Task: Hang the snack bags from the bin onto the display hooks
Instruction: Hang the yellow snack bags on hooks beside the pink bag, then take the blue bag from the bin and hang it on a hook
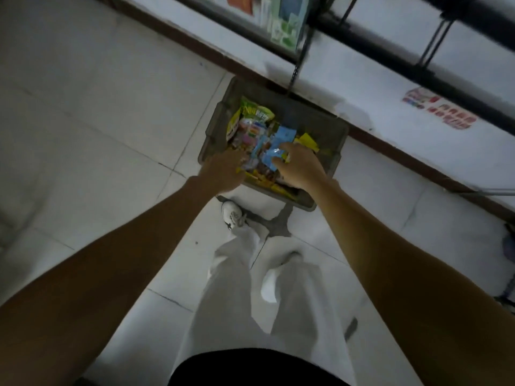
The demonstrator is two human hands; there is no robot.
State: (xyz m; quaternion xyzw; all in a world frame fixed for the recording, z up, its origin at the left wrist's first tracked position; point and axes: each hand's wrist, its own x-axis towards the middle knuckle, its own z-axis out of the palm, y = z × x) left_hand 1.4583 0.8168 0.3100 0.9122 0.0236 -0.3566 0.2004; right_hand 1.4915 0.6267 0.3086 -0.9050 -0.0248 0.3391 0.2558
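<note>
Pick step: right hand fingers curl and pinch a light-blue glossy snack bag at the middle of the grey plastic bin, atop the other packets. Left hand reaches in at the bin's near-left edge, fingers buried, grip cannot be told. Better to lift only that bag, straight up by its top edge, left hand pressing neighbours down, keeping the header free for the black metal rack past the bin's far edge.

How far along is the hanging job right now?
Some packets already show on the rack above. The right hand grips a light-blue bag in the bin; the left hand digs among the bags. The bin is heaped with bags, so most hanging looks left.
</note>
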